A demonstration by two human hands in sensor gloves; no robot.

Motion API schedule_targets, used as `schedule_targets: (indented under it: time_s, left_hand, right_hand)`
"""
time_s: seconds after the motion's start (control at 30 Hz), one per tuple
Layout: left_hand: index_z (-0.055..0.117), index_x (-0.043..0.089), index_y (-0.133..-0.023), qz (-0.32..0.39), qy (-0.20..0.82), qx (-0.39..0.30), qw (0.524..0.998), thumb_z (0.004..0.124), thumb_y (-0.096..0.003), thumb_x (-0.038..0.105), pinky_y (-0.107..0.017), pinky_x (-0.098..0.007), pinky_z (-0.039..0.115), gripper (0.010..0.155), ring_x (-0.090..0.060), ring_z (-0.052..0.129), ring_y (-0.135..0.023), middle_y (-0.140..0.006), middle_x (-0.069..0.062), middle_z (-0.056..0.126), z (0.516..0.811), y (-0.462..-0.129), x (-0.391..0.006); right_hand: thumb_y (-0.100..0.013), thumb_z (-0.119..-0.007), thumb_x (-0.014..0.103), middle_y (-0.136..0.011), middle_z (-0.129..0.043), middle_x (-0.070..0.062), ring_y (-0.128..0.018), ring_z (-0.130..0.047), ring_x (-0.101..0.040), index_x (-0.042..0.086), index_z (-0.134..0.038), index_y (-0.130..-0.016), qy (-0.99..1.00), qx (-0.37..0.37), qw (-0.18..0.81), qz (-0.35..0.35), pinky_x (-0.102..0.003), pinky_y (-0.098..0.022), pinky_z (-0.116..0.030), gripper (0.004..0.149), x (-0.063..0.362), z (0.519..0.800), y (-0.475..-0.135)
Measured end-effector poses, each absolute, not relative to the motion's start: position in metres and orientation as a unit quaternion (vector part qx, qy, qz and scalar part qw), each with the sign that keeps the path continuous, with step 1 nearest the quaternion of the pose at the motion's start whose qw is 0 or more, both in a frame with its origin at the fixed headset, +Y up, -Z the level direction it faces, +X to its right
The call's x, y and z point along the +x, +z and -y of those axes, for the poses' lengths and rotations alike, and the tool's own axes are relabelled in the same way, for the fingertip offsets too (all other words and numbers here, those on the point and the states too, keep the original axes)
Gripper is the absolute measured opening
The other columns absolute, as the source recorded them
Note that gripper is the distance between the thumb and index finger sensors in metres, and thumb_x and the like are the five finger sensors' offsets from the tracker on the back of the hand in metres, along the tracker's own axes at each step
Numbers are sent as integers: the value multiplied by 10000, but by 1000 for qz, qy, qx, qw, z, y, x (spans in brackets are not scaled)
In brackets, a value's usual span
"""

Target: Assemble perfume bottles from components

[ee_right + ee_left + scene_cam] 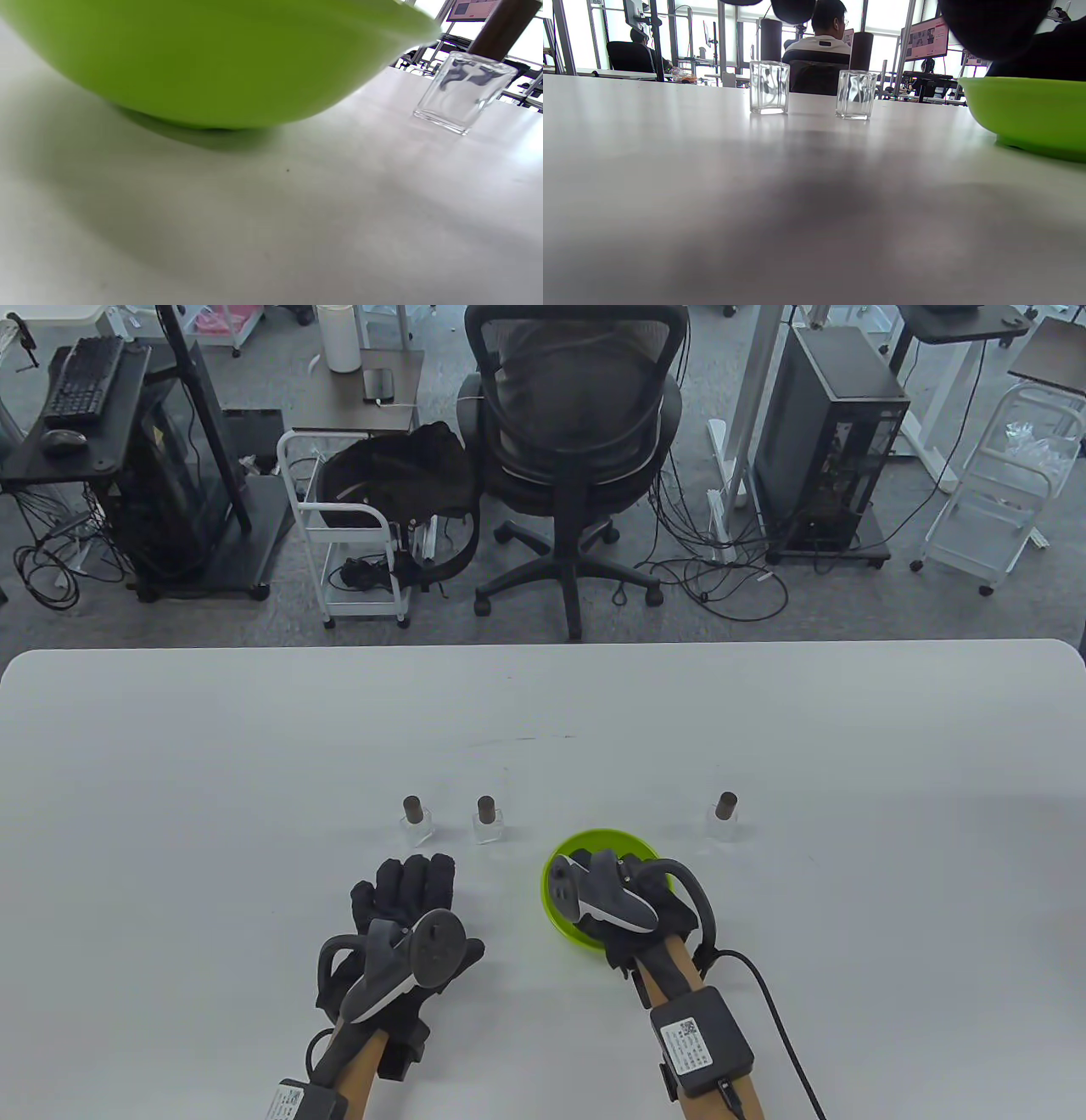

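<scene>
Three clear glass perfume bottles with brown caps stand on the white table: one at the left, one beside it, and one to the right. My left hand lies flat on the table just in front of the two left bottles, fingers straight, holding nothing. My right hand reaches into the green bowl; the tracker hides its fingers and the bowl's contents. The left wrist view shows the two left bottles and the bowl. The right wrist view shows the bowl's underside and the right bottle.
The table's far edge runs across the middle of the table view. Beyond it are an office chair, a white cart and computer towers on the floor. A cable trails from my right wrist.
</scene>
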State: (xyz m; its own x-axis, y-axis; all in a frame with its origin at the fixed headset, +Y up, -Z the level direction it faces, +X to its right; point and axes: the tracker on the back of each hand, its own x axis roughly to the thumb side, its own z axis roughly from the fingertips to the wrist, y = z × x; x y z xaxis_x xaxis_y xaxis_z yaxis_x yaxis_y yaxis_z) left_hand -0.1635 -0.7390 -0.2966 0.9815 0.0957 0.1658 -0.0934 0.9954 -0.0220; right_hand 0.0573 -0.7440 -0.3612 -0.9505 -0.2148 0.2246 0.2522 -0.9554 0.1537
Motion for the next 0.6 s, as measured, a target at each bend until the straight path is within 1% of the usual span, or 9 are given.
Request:
schedule_targets:
  time_s: [0.1, 0.17, 0.27, 0.3, 0.37, 0.43, 0.5, 0.6]
  left_hand:
    - [193, 181, -1181, 83, 48, -8, 995, 668, -435, 689, -813, -710, 328, 1020, -525, 376, -1135, -1249, -195, 358, 739, -297, -164]
    - [195, 180, -1181, 83, 49, -8, 995, 668, -435, 689, -812, -711, 329, 1019, -527, 375, -1133, -1249, -192, 360, 739, -297, -164]
    - [199, 182, -1181, 83, 47, -8, 995, 667, -435, 689, -812, -710, 331, 1016, -523, 380, -1134, -1248, -193, 362, 739, -297, -164]
    - [199, 181, -1182, 83, 47, -8, 995, 667, -436, 689, -812, -710, 331, 1016, -524, 380, -1134, -1248, -192, 364, 739, -297, -164]
    - [201, 180, -1182, 83, 48, -8, 995, 666, -436, 689, -812, -710, 333, 1016, -524, 381, -1134, -1248, -192, 367, 739, -297, -164]
    - [202, 181, -1182, 83, 48, -7, 995, 666, -435, 690, -812, -709, 332, 1015, -524, 382, -1134, -1248, -192, 366, 739, -297, -164]
    - [202, 182, -1181, 83, 49, -8, 995, 666, -436, 689, -812, -709, 334, 1014, -525, 384, -1133, -1248, -192, 367, 739, -297, -164]
    - [203, 180, -1182, 83, 48, -8, 995, 665, -436, 690, -811, -710, 336, 1014, -525, 388, -1132, -1248, -190, 369, 739, -297, -164]
  right_hand:
    - [-515, -781, 548, -1086, -666, -56, -751, -909, -217, 351, -326, -1125, -983, -113, 118, 83, -461, -680, -764, 786, 59, 738, -358]
    - [-525, -777, 536, -1080, -635, -97, -761, -916, -214, 343, -325, -1139, -983, -120, 114, 75, -464, -682, -772, 787, 60, 731, -356]
    - [-533, -776, 523, -1071, -623, -126, -789, -910, -196, 320, -418, -1137, -984, -131, 99, 65, -465, -685, -790, 731, 64, 720, -351]
    - [-532, -777, 521, -1065, -631, -134, -796, -915, -192, 307, -496, -1115, -985, -135, 91, 56, -461, -689, -797, 681, 66, 715, -348]
    - [-529, -776, 525, -1054, -651, -138, -805, -927, -187, 299, -560, -1075, -986, -141, 84, 40, -450, -691, -809, 629, 71, 708, -344]
    - [-517, -773, 535, -1040, -693, -131, -800, -951, -183, 288, -602, -1034, -986, -146, 75, 7, -434, -677, -832, 597, 79, 700, -339]
    - [-510, -762, 548, -1021, -744, -116, -774, -976, -184, 277, -626, -1017, -987, -148, 64, -18, -428, -655, -848, 591, 87, 694, -333]
    - [-507, -771, 536, -1021, -778, -88, -772, -972, -186, 269, -636, -1005, -988, -148, 26, -34, -427, -647, -849, 581, 102, 686, -324]
